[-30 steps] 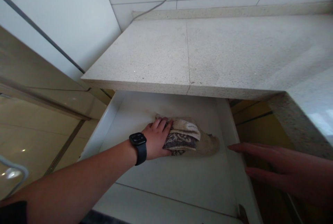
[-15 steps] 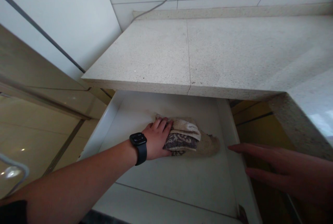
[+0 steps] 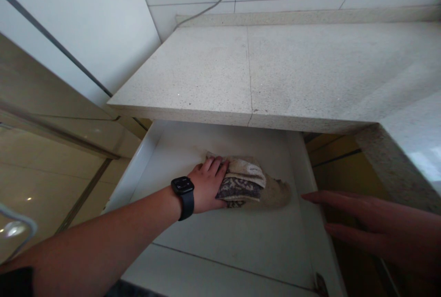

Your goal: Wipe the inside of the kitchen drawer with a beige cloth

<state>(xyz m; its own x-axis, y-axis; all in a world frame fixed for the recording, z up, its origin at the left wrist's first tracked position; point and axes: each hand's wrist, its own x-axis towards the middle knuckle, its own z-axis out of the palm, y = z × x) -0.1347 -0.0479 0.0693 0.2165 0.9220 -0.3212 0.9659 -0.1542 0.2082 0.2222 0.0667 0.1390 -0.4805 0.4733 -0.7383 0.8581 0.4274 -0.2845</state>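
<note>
A patterned cloth (image 3: 241, 182), brown-grey and cream, lies bunched up on the bottom of a pulled-out white drawer (image 3: 193, 237). Over its left end my left hand (image 3: 208, 186) is closed, fingers across the top and thumb at the near side; what lies under the palm is hidden. The wrist carries a black watch (image 3: 183, 191). My right hand (image 3: 372, 219) is open and holds nothing, its fingers stretched out and apart at the drawer's right wall. The fingertips overlap that wall in view; whether they touch it I cannot tell.
Above the drawer runs a speckled stone countertop (image 3: 206, 76), its front edge overhanging the drawer's back. A grey cable (image 3: 217, 2) hangs down the tiled wall. On the left stands a white cabinet panel (image 3: 103, 21). A metal bracket (image 3: 321, 283) sits at the drawer's front right corner.
</note>
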